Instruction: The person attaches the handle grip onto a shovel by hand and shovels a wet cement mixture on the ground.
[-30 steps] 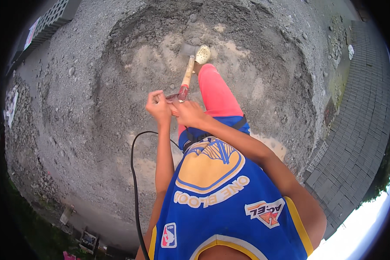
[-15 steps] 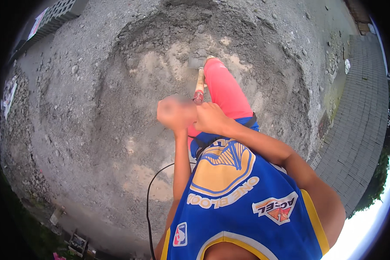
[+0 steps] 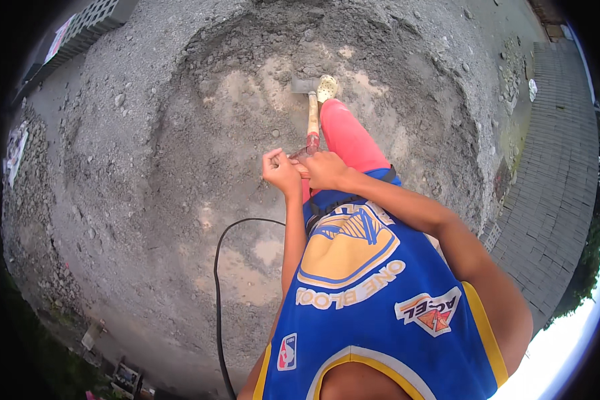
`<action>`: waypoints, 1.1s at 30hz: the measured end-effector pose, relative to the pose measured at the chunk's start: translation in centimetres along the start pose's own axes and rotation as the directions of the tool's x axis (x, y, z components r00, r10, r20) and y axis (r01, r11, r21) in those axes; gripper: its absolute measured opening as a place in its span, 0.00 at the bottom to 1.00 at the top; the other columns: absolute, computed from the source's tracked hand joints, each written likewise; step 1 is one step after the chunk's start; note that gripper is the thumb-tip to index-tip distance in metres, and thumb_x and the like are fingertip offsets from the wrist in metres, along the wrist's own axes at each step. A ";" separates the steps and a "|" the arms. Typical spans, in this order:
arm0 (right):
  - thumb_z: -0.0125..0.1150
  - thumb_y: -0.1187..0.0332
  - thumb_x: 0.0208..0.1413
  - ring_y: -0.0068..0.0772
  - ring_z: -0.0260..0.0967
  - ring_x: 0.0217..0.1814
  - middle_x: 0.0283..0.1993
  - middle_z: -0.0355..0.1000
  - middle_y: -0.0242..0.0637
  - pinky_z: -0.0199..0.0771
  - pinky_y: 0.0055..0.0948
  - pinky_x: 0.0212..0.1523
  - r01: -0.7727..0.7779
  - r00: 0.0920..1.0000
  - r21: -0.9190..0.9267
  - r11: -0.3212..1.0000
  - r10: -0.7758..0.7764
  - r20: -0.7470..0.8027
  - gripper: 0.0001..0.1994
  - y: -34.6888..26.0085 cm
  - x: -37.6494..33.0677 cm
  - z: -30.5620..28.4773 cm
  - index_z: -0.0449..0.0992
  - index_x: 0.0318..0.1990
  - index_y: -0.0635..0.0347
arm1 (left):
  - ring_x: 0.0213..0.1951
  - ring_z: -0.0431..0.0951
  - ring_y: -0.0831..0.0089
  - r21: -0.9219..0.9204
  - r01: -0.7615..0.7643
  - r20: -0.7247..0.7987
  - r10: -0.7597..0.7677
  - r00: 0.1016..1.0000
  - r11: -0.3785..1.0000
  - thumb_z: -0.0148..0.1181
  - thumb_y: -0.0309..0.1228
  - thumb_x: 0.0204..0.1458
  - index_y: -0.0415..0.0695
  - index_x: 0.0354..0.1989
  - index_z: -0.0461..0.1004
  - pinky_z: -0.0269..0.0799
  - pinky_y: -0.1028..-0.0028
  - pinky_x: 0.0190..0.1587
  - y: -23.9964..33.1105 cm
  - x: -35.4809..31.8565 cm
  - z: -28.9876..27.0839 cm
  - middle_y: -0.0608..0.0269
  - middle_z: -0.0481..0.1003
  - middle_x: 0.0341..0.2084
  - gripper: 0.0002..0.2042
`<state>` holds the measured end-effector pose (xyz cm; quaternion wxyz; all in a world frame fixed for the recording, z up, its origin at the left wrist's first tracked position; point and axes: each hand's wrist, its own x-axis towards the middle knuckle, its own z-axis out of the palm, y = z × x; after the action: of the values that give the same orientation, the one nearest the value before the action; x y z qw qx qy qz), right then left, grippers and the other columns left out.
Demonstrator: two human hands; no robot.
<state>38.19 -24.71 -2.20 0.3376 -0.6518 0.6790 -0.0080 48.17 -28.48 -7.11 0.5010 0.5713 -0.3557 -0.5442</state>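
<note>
A long-handled tool with a pale wooden shaft [image 3: 312,115] and a grey metal head [image 3: 304,85] stands with its head down in sandy, gravelly ground. My left hand [image 3: 280,172] and my right hand [image 3: 325,169] both grip the near end of the shaft, close together in front of my chest. My leg in pink shorts [image 3: 348,138] is stepped forward beside the shaft, with a pale perforated shoe [image 3: 327,87] right next to the tool's head.
A wide mound of grey gravel and sand [image 3: 200,133] surrounds the dug spot. A black cable [image 3: 218,287] curves over the ground at my left side. Grey paving bricks [image 3: 547,173] run along the right. Debris lies at the lower left.
The tool swung: its head was low by my foot, my hands blurred upward half a second ago, and now the head is down in the ground again beside my shoe.
</note>
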 end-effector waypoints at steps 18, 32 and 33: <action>0.56 0.70 0.35 0.56 0.70 0.35 0.31 0.73 0.51 0.70 0.48 0.37 -0.256 0.961 0.106 0.961 0.265 -0.084 0.15 14.1 5.2 -13.5 0.73 0.36 0.60 | 0.13 0.62 0.83 -0.109 -0.262 0.268 0.282 0.921 0.959 0.53 0.15 0.44 0.37 0.25 0.71 0.58 0.81 0.18 0.8 6.2 21.0 0.69 0.65 0.11 0.04; 0.56 0.61 0.37 0.54 0.72 0.33 0.27 0.72 0.53 0.71 0.48 0.37 -0.135 0.988 0.308 0.942 0.152 -0.031 0.13 10.5 1.4 5.9 0.75 0.27 0.62 | 0.19 0.65 0.78 0.507 -0.228 0.166 0.166 0.972 0.831 0.54 0.21 0.44 0.38 0.27 0.74 0.62 0.74 0.23 -10.5 -0.5 5.7 0.67 0.67 0.14 0.03; 0.56 0.60 0.39 0.55 0.71 0.34 0.29 0.73 0.53 0.70 0.48 0.37 -0.133 0.990 0.339 0.931 0.137 0.012 0.13 10.3 1.9 5.6 0.75 0.28 0.61 | 0.20 0.67 0.76 0.462 -0.165 0.132 0.116 0.984 0.871 0.55 0.21 0.42 0.39 0.26 0.74 0.64 0.73 0.25 -10.1 -0.1 5.9 0.64 0.69 0.15 0.03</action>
<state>31.85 -22.46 -12.00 0.4403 -0.5356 0.7128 -0.1053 41.02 -27.02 -16.18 0.3667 0.6204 -0.5425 -0.4316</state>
